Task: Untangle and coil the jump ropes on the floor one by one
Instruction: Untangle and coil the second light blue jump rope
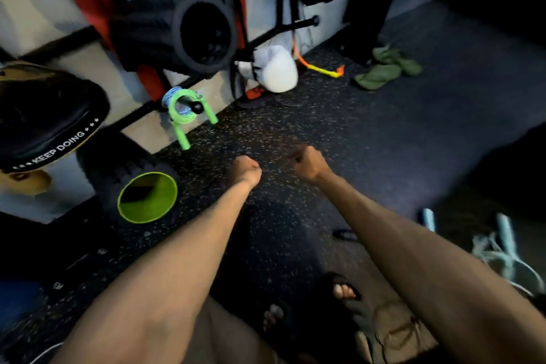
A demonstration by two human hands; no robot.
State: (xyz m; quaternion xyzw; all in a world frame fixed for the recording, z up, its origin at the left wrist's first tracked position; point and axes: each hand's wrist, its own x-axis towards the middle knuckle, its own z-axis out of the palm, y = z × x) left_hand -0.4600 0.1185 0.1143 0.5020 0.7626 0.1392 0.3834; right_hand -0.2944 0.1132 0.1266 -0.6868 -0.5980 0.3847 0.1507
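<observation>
My left hand (pixel 244 170) and my right hand (pixel 307 162) are stretched out side by side over the speckled rubber floor. Both have their fingers curled in, and I see nothing in either. A green jump rope (pixel 189 115) hangs coiled on a black peg of the wall rack, up and left of my hands, with its handles pointing down. A bluish coil sits behind it on the same peg. A light blue jump rope (pixel 502 251) lies in a loose tangle on the floor at the lower right, beside my right forearm.
A black foam roller with a green core (pixel 147 198) lies on the floor left of my left arm. A white boxing glove (pixel 277 68), an orange-yellow cord (pixel 322 68) and a green cloth (pixel 387 68) lie by the wall. My sandalled feet (pixel 342 289) are below.
</observation>
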